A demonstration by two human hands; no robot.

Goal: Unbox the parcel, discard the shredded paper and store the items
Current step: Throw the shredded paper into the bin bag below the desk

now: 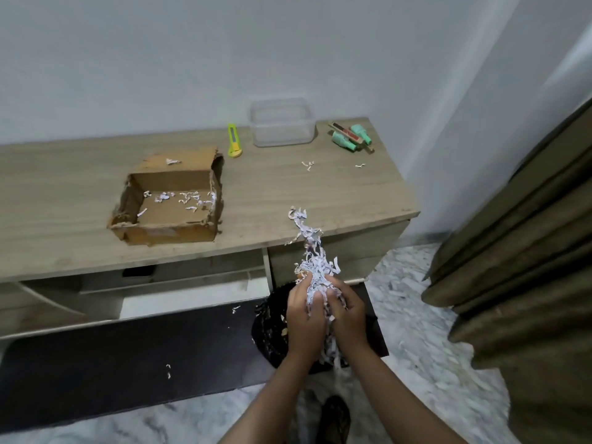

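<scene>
The torn cardboard parcel box (166, 225) sits open on the wooden table (288, 193), holding only a few paper scraps. A bunch of white shredded paper (315, 267) trails from the table edge down into both hands. My left hand (302, 318) and my right hand (347, 315) grip it together, right above a black waste bin (272, 331) on the floor. The unpacked items, green bottles and a flat stick (350, 137), lie at the table's back right, next to a clear plastic container (282, 123).
A yellow-green box cutter (234, 141) lies behind the box. Loose paper scraps dot the table (308, 165) and the dark rug (168, 370). A brown curtain (528, 267) hangs at the right. Open shelves run under the table.
</scene>
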